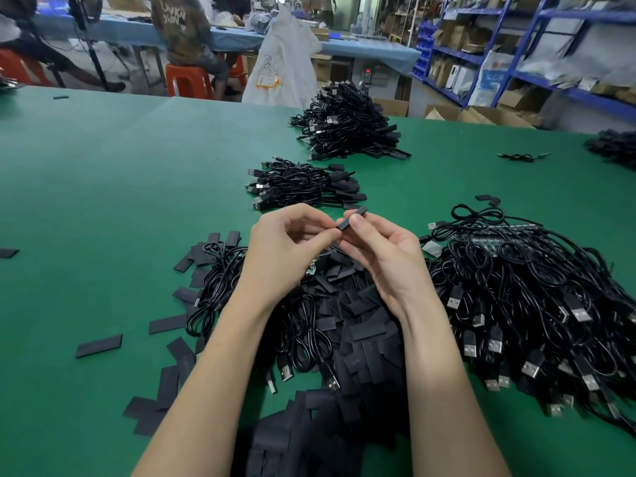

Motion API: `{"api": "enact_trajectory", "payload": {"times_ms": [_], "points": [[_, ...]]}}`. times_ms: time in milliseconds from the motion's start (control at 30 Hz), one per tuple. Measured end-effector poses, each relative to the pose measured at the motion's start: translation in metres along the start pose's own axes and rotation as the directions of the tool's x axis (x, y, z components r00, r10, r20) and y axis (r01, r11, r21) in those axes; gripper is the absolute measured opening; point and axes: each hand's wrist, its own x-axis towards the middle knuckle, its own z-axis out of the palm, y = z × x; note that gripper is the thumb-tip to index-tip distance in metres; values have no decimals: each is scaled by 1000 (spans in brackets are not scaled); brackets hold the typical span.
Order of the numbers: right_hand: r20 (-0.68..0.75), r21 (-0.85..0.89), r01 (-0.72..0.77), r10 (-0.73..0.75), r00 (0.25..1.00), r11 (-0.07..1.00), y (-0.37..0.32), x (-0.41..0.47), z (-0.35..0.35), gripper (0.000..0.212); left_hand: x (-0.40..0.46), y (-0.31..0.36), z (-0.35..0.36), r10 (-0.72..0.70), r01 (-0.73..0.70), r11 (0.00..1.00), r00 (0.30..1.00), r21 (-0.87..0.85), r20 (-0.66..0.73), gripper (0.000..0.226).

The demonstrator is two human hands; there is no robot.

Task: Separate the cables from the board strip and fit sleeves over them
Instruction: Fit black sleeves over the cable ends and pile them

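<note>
Both of my hands are raised over the green table (103,187), pinching one black sleeve (352,219) between them. My right hand (385,256) holds the sleeve with thumb and fingers, its far end sticking up and away. My left hand (289,246) pinches the near end with curled fingers. Under my left palm a small green board piece (311,271) shows, with a black cable (213,290) trailing left from it. A heap of flat black sleeves (358,325) lies under my forearms. A board strip with attached cables (523,290) is piled to the right.
Two piles of sleeved cables (306,185) (347,125) sit farther back. Loose sleeves (99,346) are scattered at the left. A single cable (521,156) lies at far right. Seated people, red stools (187,80), a white bag and blue shelving (516,46) stand beyond the table.
</note>
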Motion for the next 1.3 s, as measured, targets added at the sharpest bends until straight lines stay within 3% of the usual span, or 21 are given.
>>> {"api": "enact_trajectory", "payload": {"times_ms": [333, 467, 567, 667, 933, 1067, 1300], "points": [[22, 6, -13, 13, 1000, 1000, 0, -1, -3, 11, -1, 5, -2, 11, -12, 998, 1000, 59, 5, 9], [41, -39, 2, 0, 999, 999, -1, -2, -1, 26, -1, 6, 0, -13, 13, 997, 1000, 80, -12, 10], [11, -47, 43, -42, 999, 998, 1, -1, 0, 22, 0, 5, 1, -16, 17, 996, 1000, 83, -18, 11], [-24, -38, 109, -110, 994, 993, 2, -1, 2, 31, -1, 6, 1, -10, 12, 996, 999, 85, -32, 9], [-72, 99, 98, -91, 993, 990, 3, -1, 8, 25, -2, 8, 2, -9, 13, 996, 999, 88, -45, 7], [-70, 89, 109, -103, 992, 990, 3, -1, 8, 30, -1, 8, 2, -15, 19, 996, 999, 84, -43, 8], [-77, 127, 98, -88, 993, 987, 1, 1, 4, 22, -2, 6, 4, -8, 11, 998, 999, 66, -35, 10]]}}
